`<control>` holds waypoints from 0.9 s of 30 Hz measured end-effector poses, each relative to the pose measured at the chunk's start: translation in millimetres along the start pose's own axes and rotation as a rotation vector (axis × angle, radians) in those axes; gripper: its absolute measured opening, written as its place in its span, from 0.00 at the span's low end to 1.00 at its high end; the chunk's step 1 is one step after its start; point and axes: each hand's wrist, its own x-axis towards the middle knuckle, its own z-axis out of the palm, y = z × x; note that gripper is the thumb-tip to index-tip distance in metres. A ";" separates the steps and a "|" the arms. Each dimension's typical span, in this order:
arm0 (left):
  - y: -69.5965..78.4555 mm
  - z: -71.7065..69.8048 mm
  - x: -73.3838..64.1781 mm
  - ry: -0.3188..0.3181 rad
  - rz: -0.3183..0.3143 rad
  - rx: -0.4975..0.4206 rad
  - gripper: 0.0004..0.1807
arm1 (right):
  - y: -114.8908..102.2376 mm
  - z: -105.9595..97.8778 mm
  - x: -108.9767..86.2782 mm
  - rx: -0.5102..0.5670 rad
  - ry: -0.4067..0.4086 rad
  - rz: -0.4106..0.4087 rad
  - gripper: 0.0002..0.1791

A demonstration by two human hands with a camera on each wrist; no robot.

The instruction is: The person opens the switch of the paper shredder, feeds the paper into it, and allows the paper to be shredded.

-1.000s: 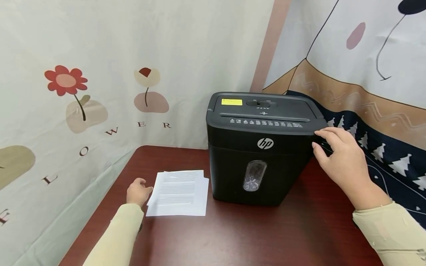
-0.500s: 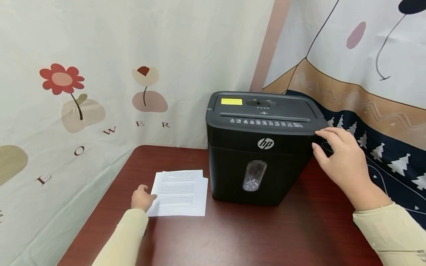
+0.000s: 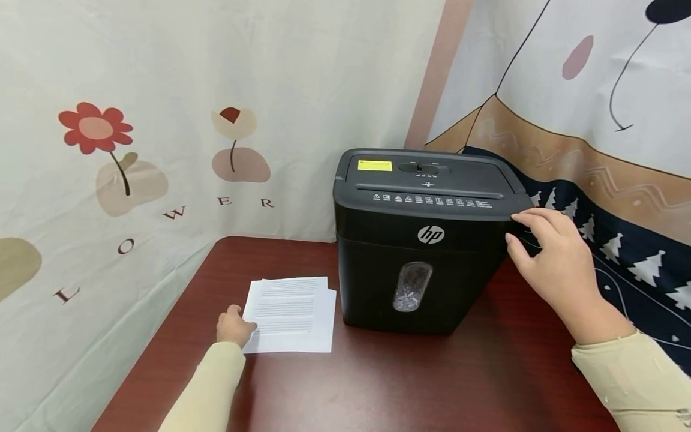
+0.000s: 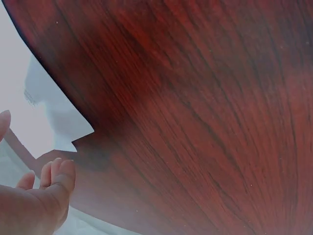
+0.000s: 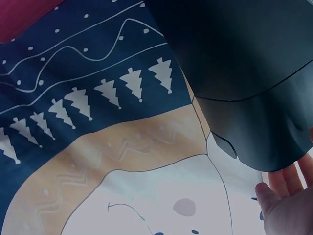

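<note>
A small stack of printed paper sheets [image 3: 291, 312] lies slightly fanned on the table, left of a black HP paper shredder [image 3: 378, 270]. At the stack's left edge is my left hand [image 3: 234, 327], its thumb overlapping the sheets in the head view. The left wrist view has the paper corner [image 4: 61, 122] close to the loosely bent fingers [image 4: 63, 174], with a gap between thumb and fingers. My right hand [image 3: 558, 264] touches the shredder's top right corner with its fingertips, the thumb held apart below. Paper shreds show through the shredder's front window [image 3: 413, 287].
The dark red wooden table [image 3: 388, 384] ends close to a patterned curtain [image 3: 302, 90] at the back and left. A navy and tan part of the curtain [image 5: 98, 132] hangs right beside the shredder. The shredder's top carries a slot and a slider switch [image 3: 420, 168].
My left hand has moved right and slightly down, from beside the sheets onto their left edge. The right hand stays at the shredder's corner. The head view has shifted slightly.
</note>
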 end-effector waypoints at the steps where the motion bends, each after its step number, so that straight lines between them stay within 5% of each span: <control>1: -0.4 1.1 0.4 -0.001 0.002 0.006 0.32 | 0.0 0.2 -0.1 0.001 0.000 0.002 0.19; 27: 4.7 6.0 9.1 -0.092 -0.048 0.155 0.30 | -1.0 0.8 -0.3 0.006 -0.016 0.030 0.19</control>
